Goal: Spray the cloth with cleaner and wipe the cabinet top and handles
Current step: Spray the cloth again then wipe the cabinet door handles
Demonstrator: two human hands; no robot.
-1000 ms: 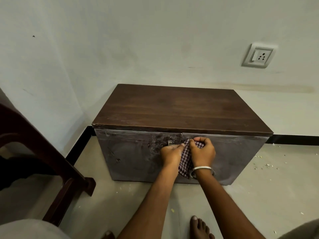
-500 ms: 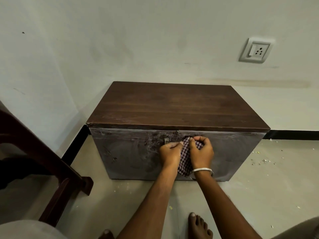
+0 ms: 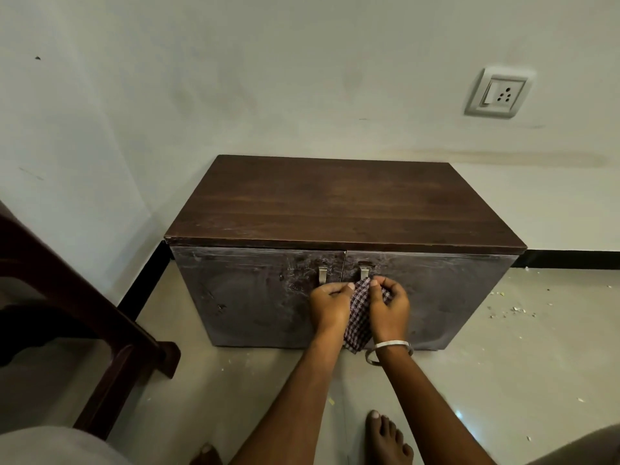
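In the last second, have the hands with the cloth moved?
Yes. The hands, left and right, have dropped with the cloth down the cabinet front, uncovering the right handle.

Tiled floor [image 3: 503, 380], cabinet [image 3: 345, 209] standing (crumbs [image 3: 513, 310] scattered)

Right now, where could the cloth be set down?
The whole cabinet top shows bare wood, wall behind. Crowded: both hands bunch the cloth just below the handles. Floor right holds scattered crumbs.
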